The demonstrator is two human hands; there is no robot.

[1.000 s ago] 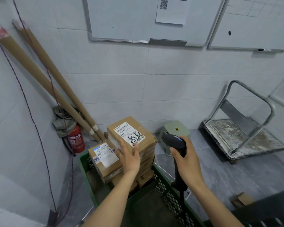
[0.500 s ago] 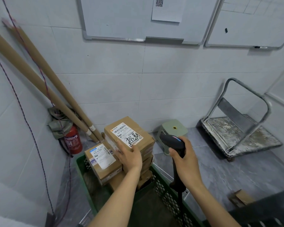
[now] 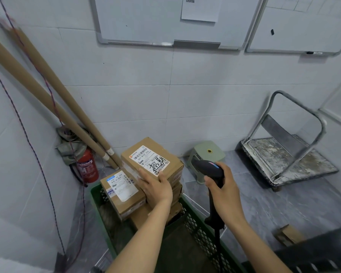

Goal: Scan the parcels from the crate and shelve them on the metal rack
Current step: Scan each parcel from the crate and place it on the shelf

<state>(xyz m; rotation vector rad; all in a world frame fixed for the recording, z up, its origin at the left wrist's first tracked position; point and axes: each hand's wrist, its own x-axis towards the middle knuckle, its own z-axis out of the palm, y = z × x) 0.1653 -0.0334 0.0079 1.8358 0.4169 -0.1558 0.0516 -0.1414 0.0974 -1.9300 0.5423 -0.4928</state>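
Left hand point(image 3: 156, 186): set on the near edge of the top parcel point(image 3: 152, 160). The thumb lies on the upper face beside the shipping label point(image 3: 149, 159) and the fingers curl round the near left side. The hand grips the carton. Whether the carton is lifted clear of those beneath cannot be told.

Right hand point(image 3: 224, 192): closed round the handle of a black scanner point(image 3: 209, 168), held upright just to the right of the parcels and apart from them. The scanner head is turned left, toward the top parcel. A thin black cable point(image 3: 218, 245) hangs from the base of the handle.

Parcels: the top parcel is a brown carton, label uppermost, bearing barcodes and black handwritten marks. It sits highest on a stack of cartons at the far end of the green crate point(image 3: 197, 229). A second parcel point(image 3: 122, 192), lower and just to the left, lies against the stack with a white label facing up. More cartons lie under both.

Surroundings: a red fire extinguisher point(image 3: 87, 166) stands on the floor in the left corner, below two long cardboard tubes point(image 3: 47, 91) leaning on the tiled wall. A pale green stool point(image 3: 207, 152) stands behind the scanner. A worn platform trolley point(image 3: 283, 154) stands at right. Two whiteboards point(image 3: 146, 18) hang on the wall above
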